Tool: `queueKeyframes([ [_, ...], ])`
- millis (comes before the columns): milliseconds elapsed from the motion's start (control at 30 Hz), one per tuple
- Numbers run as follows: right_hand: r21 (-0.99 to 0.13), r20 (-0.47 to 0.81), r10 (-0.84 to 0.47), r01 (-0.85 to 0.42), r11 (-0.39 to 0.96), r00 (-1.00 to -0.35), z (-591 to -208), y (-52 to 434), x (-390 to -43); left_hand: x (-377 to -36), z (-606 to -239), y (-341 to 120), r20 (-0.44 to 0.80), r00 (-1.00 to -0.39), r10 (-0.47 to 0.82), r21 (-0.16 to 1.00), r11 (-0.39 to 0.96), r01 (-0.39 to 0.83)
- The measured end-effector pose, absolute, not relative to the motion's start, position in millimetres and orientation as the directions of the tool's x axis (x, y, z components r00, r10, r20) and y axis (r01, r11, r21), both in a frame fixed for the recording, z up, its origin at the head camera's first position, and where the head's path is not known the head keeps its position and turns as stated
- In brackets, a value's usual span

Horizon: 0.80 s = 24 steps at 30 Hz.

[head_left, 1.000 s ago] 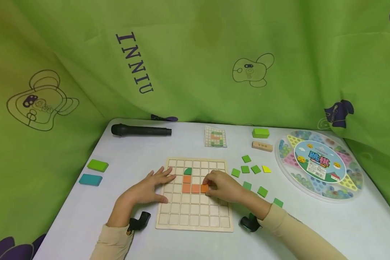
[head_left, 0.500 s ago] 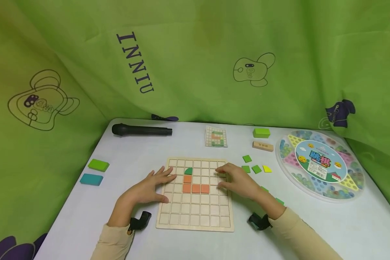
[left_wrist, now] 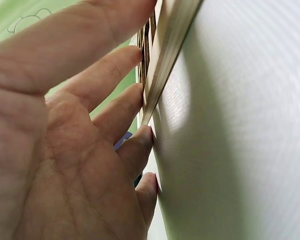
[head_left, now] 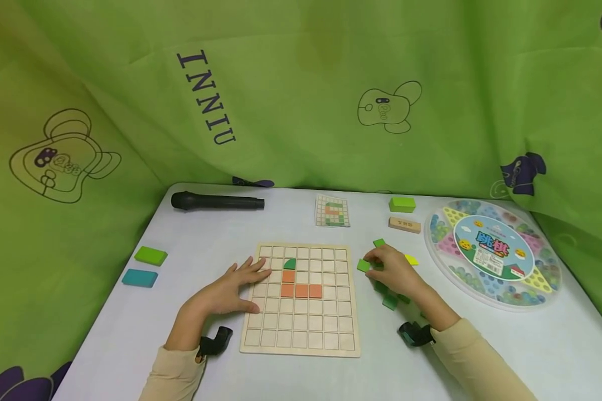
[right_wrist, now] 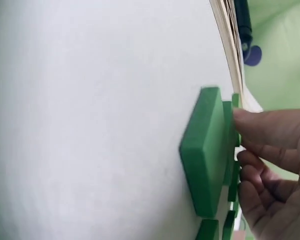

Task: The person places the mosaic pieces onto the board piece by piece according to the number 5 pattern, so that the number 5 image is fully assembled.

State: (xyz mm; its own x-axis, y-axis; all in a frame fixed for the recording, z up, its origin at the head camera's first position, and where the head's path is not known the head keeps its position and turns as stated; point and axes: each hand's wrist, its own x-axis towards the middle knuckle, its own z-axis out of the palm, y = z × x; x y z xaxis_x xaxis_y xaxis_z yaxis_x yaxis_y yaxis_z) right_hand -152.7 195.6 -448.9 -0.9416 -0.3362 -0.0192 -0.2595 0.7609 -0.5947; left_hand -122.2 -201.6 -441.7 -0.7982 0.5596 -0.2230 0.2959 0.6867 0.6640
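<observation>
My left hand (head_left: 233,289) lies with spread fingers on the left edge of a wooden grid board (head_left: 301,337); in the left wrist view its fingertips touch the board's side and the table. Several orange tiles (head_left: 302,291) and one green quarter-round tile (head_left: 290,264) sit in the board's cells. To the right of the board, my right hand (head_left: 393,271) pinches a small green square tile (head_left: 363,265) at its right corner between thumb and fingers. Other green tiles (head_left: 389,302) lie under and around this hand, partly hidden. A yellow quarter-round tile (head_left: 411,260) shows just behind it.
A small pattern card (head_left: 333,211) lies behind the board. At the back stand a black microphone (head_left: 218,201), a green block (head_left: 402,205) and a wooden block (head_left: 404,225). A round marble-game box (head_left: 494,254) is at right; green (head_left: 150,255) and teal (head_left: 140,277) blocks are at left.
My right hand has let go of an orange tile on the board and moved right to the green tiles, where it takes hold of one. My left hand has stayed put.
</observation>
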Motion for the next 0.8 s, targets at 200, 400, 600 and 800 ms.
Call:
queueKeyframes([
  [200,-0.587,-0.005,-0.336,-0.269,0.763,-0.942,-443.9,190.6,-152.8,-122.2,-441.1,-201.8,-0.229,-0.797,0.559,0.668,0.686,0.289],
  [400,-0.696,0.025,-0.381,-0.29,0.657,-0.924,-434.4,177.6,-152.9,-122.6,-440.2,-202.8,-0.23,-0.802,0.551,0.676,0.684,0.276],
  [600,-0.758,0.037,-0.435,-0.309,0.575,-0.9,-431.6,151.4,-161.6,-122.4,-441.0,-202.1,-0.23,-0.803,0.551,0.668,0.689,0.282],
  [800,-0.756,-0.032,-0.5,-0.306,0.578,-0.865,-435.0,114.6,-172.8,-120.0,-440.2,-202.3,-0.225,-0.802,0.553,0.663,0.69,0.29],
])
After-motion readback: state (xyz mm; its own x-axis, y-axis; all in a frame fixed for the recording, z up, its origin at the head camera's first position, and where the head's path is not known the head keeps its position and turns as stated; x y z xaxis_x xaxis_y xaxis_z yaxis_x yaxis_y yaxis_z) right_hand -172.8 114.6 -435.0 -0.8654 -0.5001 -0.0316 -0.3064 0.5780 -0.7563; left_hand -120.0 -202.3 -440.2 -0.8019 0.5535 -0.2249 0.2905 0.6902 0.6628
